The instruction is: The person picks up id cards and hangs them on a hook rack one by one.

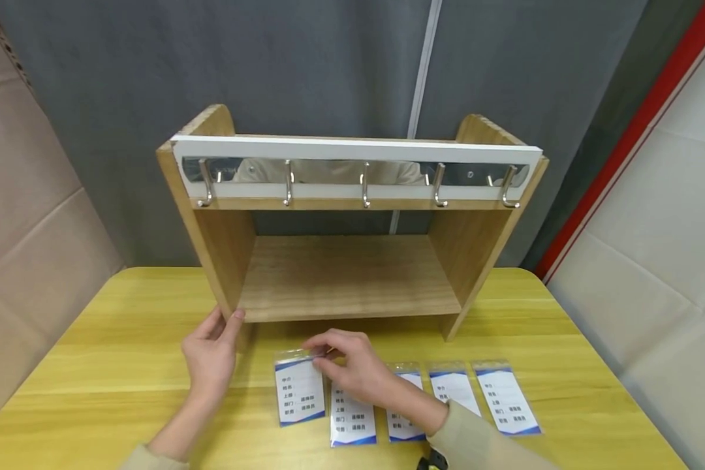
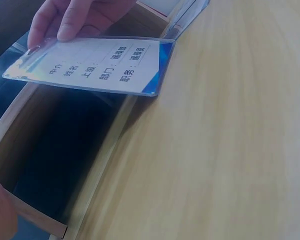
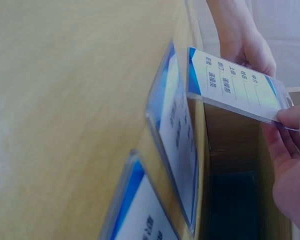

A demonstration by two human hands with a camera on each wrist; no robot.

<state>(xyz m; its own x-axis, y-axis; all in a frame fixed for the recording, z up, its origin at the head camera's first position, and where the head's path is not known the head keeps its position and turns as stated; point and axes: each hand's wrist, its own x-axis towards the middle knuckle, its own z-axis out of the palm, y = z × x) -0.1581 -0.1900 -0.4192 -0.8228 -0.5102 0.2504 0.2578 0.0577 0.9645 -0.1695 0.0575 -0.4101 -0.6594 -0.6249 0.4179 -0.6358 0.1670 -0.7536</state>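
Note:
My right hand (image 1: 355, 369) pinches the top end of a clear-sleeved name badge (image 1: 299, 395), the leftmost one. The badge (image 3: 235, 87) is white with blue corners and printed lines, and in both wrist views it is tilted up off the table. At the lower left corner of a wooden shelf (image 1: 352, 277), my left hand (image 1: 211, 362) grips the side panel, thumb at the front. Beside the held badge lie more badges of the same kind, including a badge (image 1: 352, 421) partly covered by my right hand and a badge (image 1: 507, 401) at the far right.
Across the shelf's upper front runs a white hook rail (image 1: 358, 191) with a mirrored strip and several metal hooks. The shelf stands on a yellow wood-grain table (image 1: 123, 352). Behind it hangs a grey curtain (image 1: 329, 65); light panels flank both sides.

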